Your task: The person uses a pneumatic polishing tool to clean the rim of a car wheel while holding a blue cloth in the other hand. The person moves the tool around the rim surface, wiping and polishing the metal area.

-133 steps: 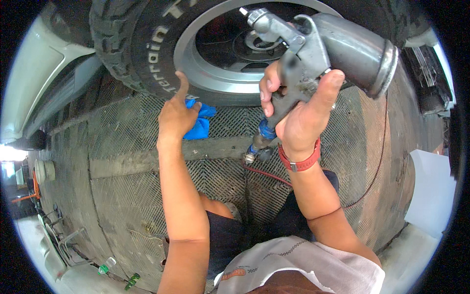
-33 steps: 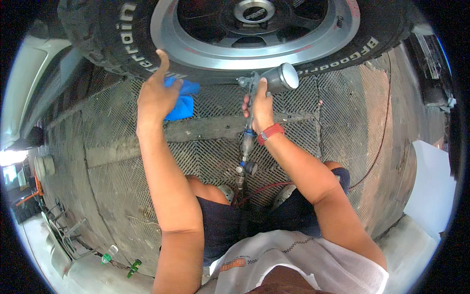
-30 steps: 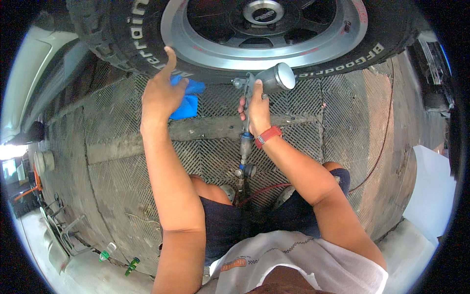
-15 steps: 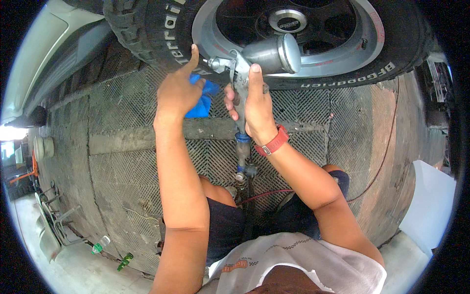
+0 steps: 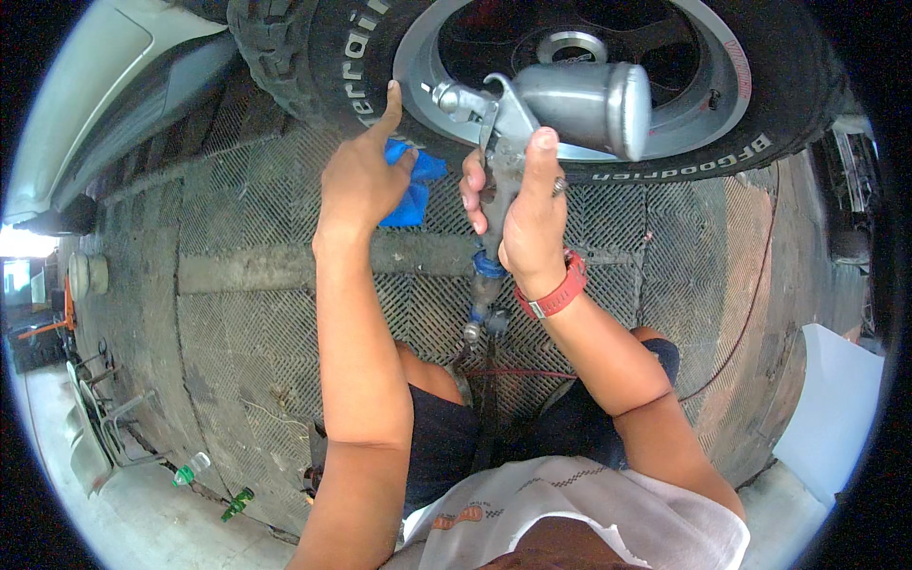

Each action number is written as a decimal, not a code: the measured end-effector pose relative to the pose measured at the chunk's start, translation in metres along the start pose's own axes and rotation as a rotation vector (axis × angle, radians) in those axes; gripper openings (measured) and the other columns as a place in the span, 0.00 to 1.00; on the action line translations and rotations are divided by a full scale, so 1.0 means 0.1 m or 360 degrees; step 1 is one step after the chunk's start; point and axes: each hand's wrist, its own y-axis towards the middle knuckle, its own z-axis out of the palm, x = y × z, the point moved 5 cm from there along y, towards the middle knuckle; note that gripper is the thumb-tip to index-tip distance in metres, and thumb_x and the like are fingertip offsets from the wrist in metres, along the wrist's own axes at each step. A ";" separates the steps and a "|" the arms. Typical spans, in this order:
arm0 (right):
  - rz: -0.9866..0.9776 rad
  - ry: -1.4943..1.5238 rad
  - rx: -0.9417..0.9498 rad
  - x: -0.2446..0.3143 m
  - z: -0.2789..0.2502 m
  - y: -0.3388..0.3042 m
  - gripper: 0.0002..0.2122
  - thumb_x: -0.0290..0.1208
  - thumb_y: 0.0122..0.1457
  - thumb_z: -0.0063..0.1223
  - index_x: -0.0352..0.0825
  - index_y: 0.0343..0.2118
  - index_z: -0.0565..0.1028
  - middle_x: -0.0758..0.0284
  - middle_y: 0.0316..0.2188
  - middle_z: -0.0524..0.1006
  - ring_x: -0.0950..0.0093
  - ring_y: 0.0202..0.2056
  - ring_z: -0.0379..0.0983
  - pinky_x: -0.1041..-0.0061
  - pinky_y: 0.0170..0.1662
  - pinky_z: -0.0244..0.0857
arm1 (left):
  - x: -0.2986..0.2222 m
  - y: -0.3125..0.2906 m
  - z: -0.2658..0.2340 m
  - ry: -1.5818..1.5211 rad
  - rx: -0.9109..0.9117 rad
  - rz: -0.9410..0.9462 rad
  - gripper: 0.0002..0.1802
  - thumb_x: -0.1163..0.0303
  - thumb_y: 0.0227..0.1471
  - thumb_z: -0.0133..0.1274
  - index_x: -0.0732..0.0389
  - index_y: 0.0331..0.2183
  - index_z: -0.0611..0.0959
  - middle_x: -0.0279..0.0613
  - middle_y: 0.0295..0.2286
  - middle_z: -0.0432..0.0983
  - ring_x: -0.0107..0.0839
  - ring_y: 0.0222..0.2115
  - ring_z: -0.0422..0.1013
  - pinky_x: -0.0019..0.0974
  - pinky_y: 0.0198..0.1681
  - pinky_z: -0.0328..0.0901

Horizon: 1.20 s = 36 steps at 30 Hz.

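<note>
My right hand [image 5: 537, 214] is wrapped round the handle of a metal spray gun [image 5: 508, 147], its fingers at the trigger side. A silver cup [image 5: 594, 106] sticks out to the right from the gun's head, and the nozzle faces left. My left hand [image 5: 366, 185] is closed on a blue cloth [image 5: 410, 195], with the index finger stretched out toward the tyre. The gun's head and cup overlap the metal wheel rim [image 5: 418, 71] in view. Around that rim is a black tyre [image 5: 323, 95] with raised white lettering. Whether the finger touches the tyre, I cannot tell.
A dark red hose [image 5: 750, 318] runs over the ridged floor mat [image 5: 247, 313] to the right. A pale car body panel [image 5: 90, 104] is at the upper left. Metal-legged chairs [image 5: 95, 427], a clear bottle [image 5: 193, 468] and a green bottle [image 5: 237, 504] lie lower left; a white panel [image 5: 831, 408] stands right.
The spray gun has moved to the right in my right hand and tilted slightly. My left hand keeps its pose with the cloth. The whole view has shifted a little.
</note>
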 end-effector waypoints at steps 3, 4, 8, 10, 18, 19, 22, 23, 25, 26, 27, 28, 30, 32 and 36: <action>0.0209 0.0017 -0.0075 -0.21 -0.06 0.04 0.34 0.63 0.78 0.29 0.33 0.31 0.73 0.68 0.22 0.73 0.79 0.20 0.69 0.77 0.19 0.60 | -0.03 0.00 -0.01 -0.0019 -0.0012 0.0018 0.51 0.62 0.57 0.63 0.29 0.75 0.57 0.58 0.47 0.85 0.61 0.48 0.80 0.56 0.54 0.73; 0.0260 0.0010 -0.0079 -0.24 -0.06 0.04 0.34 0.63 0.77 0.29 0.33 0.31 0.73 0.68 0.22 0.74 0.79 0.20 0.69 0.77 0.19 0.60 | -0.03 0.00 0.00 -0.0008 -0.0002 0.0010 0.51 0.62 0.57 0.63 0.30 0.75 0.56 0.58 0.47 0.85 0.61 0.48 0.80 0.57 0.54 0.73; 0.0262 -0.0043 0.0044 -0.21 0.00 0.01 0.34 0.63 0.77 0.30 0.32 0.31 0.74 0.68 0.21 0.73 0.79 0.19 0.67 0.78 0.19 0.59 | -0.03 0.02 0.05 0.0005 0.0012 0.0015 0.52 0.62 0.58 0.62 0.30 0.76 0.56 0.58 0.47 0.85 0.62 0.48 0.80 0.58 0.54 0.73; 0.0217 -0.0048 0.0100 -0.09 0.05 -0.02 0.35 0.63 0.77 0.29 0.32 0.33 0.74 0.69 0.22 0.72 0.80 0.19 0.67 0.79 0.20 0.60 | -0.03 0.03 0.05 -0.0001 0.0057 -0.0001 0.52 0.62 0.58 0.62 0.30 0.76 0.55 0.58 0.47 0.85 0.62 0.48 0.80 0.58 0.54 0.73; -0.0303 0.0116 0.0157 0.61 0.05 -0.10 0.35 0.59 0.79 0.29 0.31 0.72 0.62 0.69 0.29 0.74 0.81 0.26 0.69 0.81 0.24 0.62 | -0.10 0.03 0.04 -0.0119 0.0066 -0.0031 0.54 0.68 0.55 0.66 0.34 0.75 0.57 0.62 0.52 0.82 0.61 0.53 0.77 0.54 0.59 0.71; -0.0320 0.0042 0.0086 0.69 0.02 -0.11 0.38 0.65 0.75 0.28 0.31 0.68 0.64 0.68 0.28 0.73 0.79 0.26 0.68 0.80 0.24 0.61 | -0.08 0.04 0.05 -0.0095 0.0075 -0.0022 0.55 0.66 0.56 0.65 0.32 0.76 0.55 0.60 0.51 0.82 0.60 0.53 0.78 0.54 0.58 0.71; -0.0386 -0.0067 -0.0074 0.91 -0.08 -0.14 0.46 0.77 0.68 0.25 0.31 0.59 0.69 0.66 0.27 0.72 0.77 0.25 0.68 0.78 0.23 0.61 | -0.08 0.04 0.08 -0.0030 0.0042 0.0023 0.55 0.63 0.59 0.64 0.30 0.76 0.51 0.58 0.49 0.84 0.59 0.53 0.79 0.55 0.58 0.72; -0.0416 -0.0028 -0.0087 0.95 -0.14 -0.15 0.45 0.77 0.69 0.25 0.31 0.59 0.69 0.67 0.27 0.72 0.77 0.25 0.69 0.78 0.23 0.61 | -0.08 0.04 0.10 -0.0048 0.0071 -0.0013 0.56 0.64 0.58 0.64 0.30 0.76 0.50 0.61 0.48 0.84 0.60 0.51 0.79 0.55 0.57 0.72; -0.0509 0.0094 -0.0098 1.05 -0.21 -0.16 0.42 0.72 0.73 0.26 0.33 0.67 0.67 0.68 0.28 0.74 0.78 0.26 0.69 0.78 0.24 0.62 | -0.12 0.04 0.08 -0.0089 0.0133 -0.0079 0.59 0.67 0.57 0.65 0.31 0.77 0.48 0.67 0.45 0.84 0.64 0.49 0.80 0.55 0.55 0.72; -0.0542 0.0023 -0.0139 1.09 -0.27 -0.15 0.44 0.76 0.70 0.25 0.34 0.65 0.67 0.67 0.27 0.73 0.77 0.25 0.69 0.78 0.24 0.62 | -0.14 0.04 0.08 -0.0087 0.0159 -0.0107 0.58 0.67 0.57 0.65 0.32 0.77 0.48 0.68 0.42 0.84 0.65 0.48 0.80 0.56 0.53 0.71; -0.0570 0.0060 -0.0197 1.15 -0.32 -0.16 0.44 0.76 0.69 0.25 0.33 0.59 0.68 0.67 0.27 0.73 0.76 0.25 0.69 0.77 0.23 0.61 | -0.18 0.04 0.06 -0.0065 0.0165 -0.0113 0.57 0.66 0.58 0.65 0.34 0.77 0.49 0.67 0.43 0.84 0.64 0.49 0.79 0.56 0.55 0.71; -0.0597 0.0098 -0.0254 1.21 -0.37 -0.16 0.43 0.77 0.69 0.24 0.33 0.53 0.69 0.66 0.27 0.72 0.74 0.25 0.69 0.77 0.22 0.61 | -0.22 0.04 0.06 -0.0044 0.0172 -0.0119 0.56 0.65 0.58 0.64 0.35 0.77 0.50 0.65 0.45 0.84 0.62 0.51 0.79 0.56 0.56 0.71; -0.0658 0.0102 -0.0280 1.30 -0.51 -0.16 0.43 0.77 0.68 0.24 0.32 0.47 0.70 0.65 0.27 0.71 0.73 0.25 0.69 0.76 0.21 0.61 | -0.26 0.03 0.06 0.0002 0.0129 -0.0071 0.55 0.63 0.59 0.64 0.40 0.77 0.50 0.64 0.46 0.84 0.62 0.51 0.79 0.57 0.58 0.72; -0.0701 0.0114 -0.0317 1.39 -0.65 -0.17 0.41 0.76 0.69 0.24 0.33 0.47 0.70 0.65 0.27 0.71 0.73 0.26 0.69 0.76 0.21 0.61 | -0.29 0.02 0.06 0.0039 0.0107 -0.0058 0.55 0.63 0.59 0.64 0.41 0.77 0.49 0.64 0.45 0.84 0.62 0.51 0.79 0.57 0.58 0.72; -0.0847 0.0116 -0.0500 1.61 -0.94 -0.21 0.39 0.74 0.71 0.27 0.33 0.46 0.69 0.64 0.29 0.71 0.72 0.28 0.69 0.76 0.21 0.62 | -0.36 0.04 0.09 0.0075 0.0184 -0.0114 0.57 0.62 0.60 0.63 0.43 0.77 0.45 0.65 0.46 0.84 0.63 0.51 0.79 0.58 0.57 0.72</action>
